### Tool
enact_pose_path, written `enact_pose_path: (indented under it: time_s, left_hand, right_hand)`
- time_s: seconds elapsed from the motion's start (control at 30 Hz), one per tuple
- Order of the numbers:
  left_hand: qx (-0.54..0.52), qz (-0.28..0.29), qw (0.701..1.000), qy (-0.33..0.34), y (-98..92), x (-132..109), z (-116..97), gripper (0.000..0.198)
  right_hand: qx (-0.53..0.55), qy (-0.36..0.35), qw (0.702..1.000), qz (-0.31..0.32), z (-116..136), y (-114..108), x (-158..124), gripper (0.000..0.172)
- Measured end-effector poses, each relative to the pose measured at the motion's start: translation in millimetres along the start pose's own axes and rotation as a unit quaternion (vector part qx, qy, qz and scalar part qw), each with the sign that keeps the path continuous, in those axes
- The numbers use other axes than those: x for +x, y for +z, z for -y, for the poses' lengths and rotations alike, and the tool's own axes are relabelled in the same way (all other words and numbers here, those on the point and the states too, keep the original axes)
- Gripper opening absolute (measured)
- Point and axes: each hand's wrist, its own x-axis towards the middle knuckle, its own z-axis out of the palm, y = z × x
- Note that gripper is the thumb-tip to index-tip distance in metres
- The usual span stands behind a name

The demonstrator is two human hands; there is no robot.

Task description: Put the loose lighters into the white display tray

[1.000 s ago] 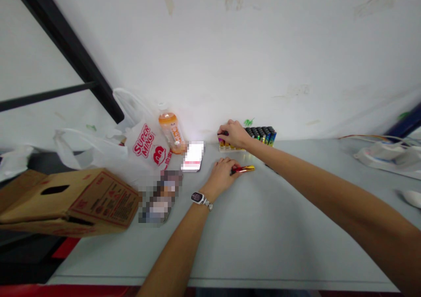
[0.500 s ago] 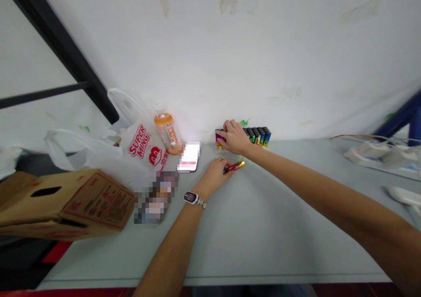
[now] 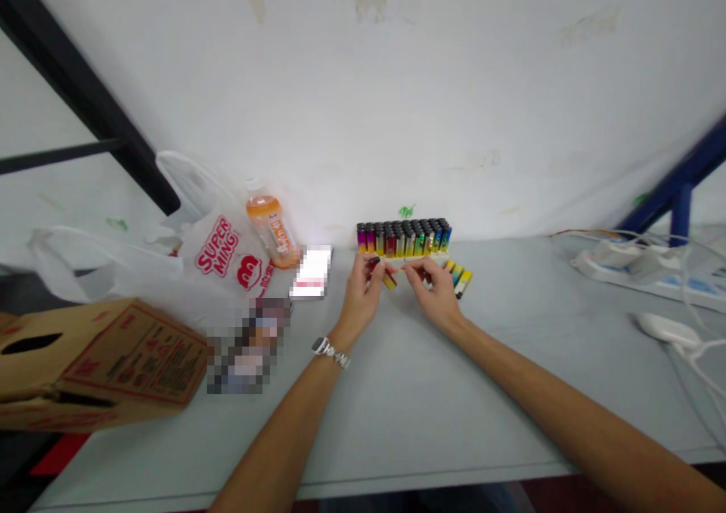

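My left hand (image 3: 363, 287) is closed around a lighter (image 3: 390, 281), red and yellow with a black top, tilted in front of the rack. Just to the right, my right hand (image 3: 432, 290) has its thumb and forefinger pinched together close to the lighter's yellow end. Whatever it pinches, if anything, is too small to make out. Behind both hands stand rows of upright lighters (image 3: 404, 239) with black tops and coloured bodies, set in a pale tray (image 3: 439, 256). A few loose lighters (image 3: 463, 283) lie beside my right hand, partly hidden by it.
To the left are a blurred phone (image 3: 311, 272), an orange drink bottle (image 3: 272, 225), a white plastic bag (image 3: 218, 259), a second blurred item (image 3: 249, 346) and a cardboard box (image 3: 113, 365). A power strip (image 3: 652, 267) with cables lies at the right. The wall rises behind the table.
My right hand has come down from the left end of the lighter rows to beside my left hand. The held lighter is now tilted differently. The view has shifted slightly.
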Motion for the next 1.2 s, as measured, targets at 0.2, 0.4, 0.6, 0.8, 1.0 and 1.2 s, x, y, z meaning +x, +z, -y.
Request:
enact_pose_path:
  time_s: [0.2,0.4,0.6,0.8,1.0,1.2]
  left_hand:
    - [0.005,0.005,0.998,-0.057,19.4,-12.8,-2.9,0.03]
    - [0.125,-0.016,0.991,-0.049,18.8,-14.0,-8.6,0.046]
    - [0.156,-0.037,0.985,-0.067,20.9,-14.4,-4.3,0.036]
    - [0.166,-0.037,0.983,-0.072,21.0,-14.6,-2.5,0.032]
    - [0.173,-0.035,0.982,-0.067,19.1,-16.4,-8.3,0.047]
    - [0.181,-0.029,0.981,-0.066,18.7,-18.3,-11.7,0.052]
  right_hand:
    - [0.062,0.058,0.995,0.046,5.9,6.5,-3.0,0.026]
    - [0.075,0.073,0.992,0.067,6.7,6.6,-3.8,0.031]
    - [0.073,0.075,0.991,0.087,5.5,7.6,-4.7,0.033]
    - [0.066,0.066,0.99,0.107,5.1,7.0,-5.0,0.033]
    - [0.062,0.072,0.988,0.121,6.0,6.9,-5.4,0.033]
    - [0.061,0.069,0.988,0.128,4.3,7.6,-6.0,0.037]
